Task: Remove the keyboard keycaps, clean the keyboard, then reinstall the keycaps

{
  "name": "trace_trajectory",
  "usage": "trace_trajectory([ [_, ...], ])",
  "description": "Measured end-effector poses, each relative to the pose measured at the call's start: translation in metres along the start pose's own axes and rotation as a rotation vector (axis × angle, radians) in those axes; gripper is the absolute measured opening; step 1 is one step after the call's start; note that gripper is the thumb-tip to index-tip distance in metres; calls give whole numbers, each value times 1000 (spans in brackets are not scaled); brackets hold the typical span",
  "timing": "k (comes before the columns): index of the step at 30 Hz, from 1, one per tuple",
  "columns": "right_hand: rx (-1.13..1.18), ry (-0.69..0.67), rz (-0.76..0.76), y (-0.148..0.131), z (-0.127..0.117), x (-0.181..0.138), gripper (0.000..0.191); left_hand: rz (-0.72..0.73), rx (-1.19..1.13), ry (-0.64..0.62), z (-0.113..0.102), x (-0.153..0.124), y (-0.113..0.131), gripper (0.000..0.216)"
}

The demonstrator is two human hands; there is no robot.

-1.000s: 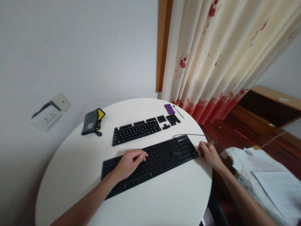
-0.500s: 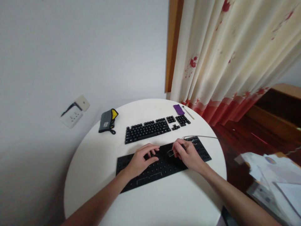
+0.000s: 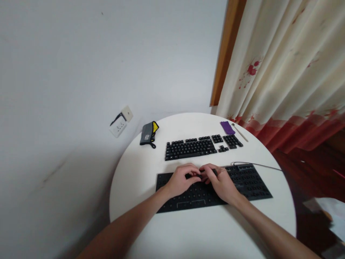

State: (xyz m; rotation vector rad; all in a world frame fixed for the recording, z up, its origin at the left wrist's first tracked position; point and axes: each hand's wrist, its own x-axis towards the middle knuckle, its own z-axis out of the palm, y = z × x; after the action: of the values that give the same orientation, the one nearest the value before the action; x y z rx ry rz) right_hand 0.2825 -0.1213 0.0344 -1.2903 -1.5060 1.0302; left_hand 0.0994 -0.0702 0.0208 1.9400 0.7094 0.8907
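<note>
A black keyboard base (image 3: 188, 206) with its caps off lies on the round white table, bare switches showing. Over its middle, my right hand (image 3: 223, 185) is closed around a slim tool with thin wire ends, seemingly a keycap puller (image 3: 215, 172), partly hidden by the fingers. My left hand (image 3: 182, 180) meets it there, thumb and fingers pinched close to the tool's end. A small dark piece is between the fingertips, too hidden to name. Behind the base, black keycaps (image 3: 192, 146) are laid out in keyboard order.
On the table (image 3: 134, 172) a grey and yellow cloth (image 3: 147, 133) lies at the back left. A purple cloth (image 3: 227, 127) and a thin brush (image 3: 239, 132) lie at the back right. The keyboard's cable (image 3: 261, 165) runs off the right edge. A wall socket (image 3: 118, 126) is at left.
My hands have come together, and the left fingers now pinch at the end of the tool in my right hand. The view has turned left, shifting everything rightward.
</note>
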Motion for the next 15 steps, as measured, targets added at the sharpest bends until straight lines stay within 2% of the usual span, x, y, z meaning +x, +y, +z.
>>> trace_trajectory([
  [5, 96, 120, 122, 7, 7, -2, 46, 95, 96, -2, 4, -1, 2, 13],
  [9, 64, 204, 119, 9, 8, -2, 51, 157, 153, 19, 7, -1, 3, 13],
  [15, -12, 229, 93, 12, 10, -4, 49, 198, 184, -32, 8, -3, 2, 10],
])
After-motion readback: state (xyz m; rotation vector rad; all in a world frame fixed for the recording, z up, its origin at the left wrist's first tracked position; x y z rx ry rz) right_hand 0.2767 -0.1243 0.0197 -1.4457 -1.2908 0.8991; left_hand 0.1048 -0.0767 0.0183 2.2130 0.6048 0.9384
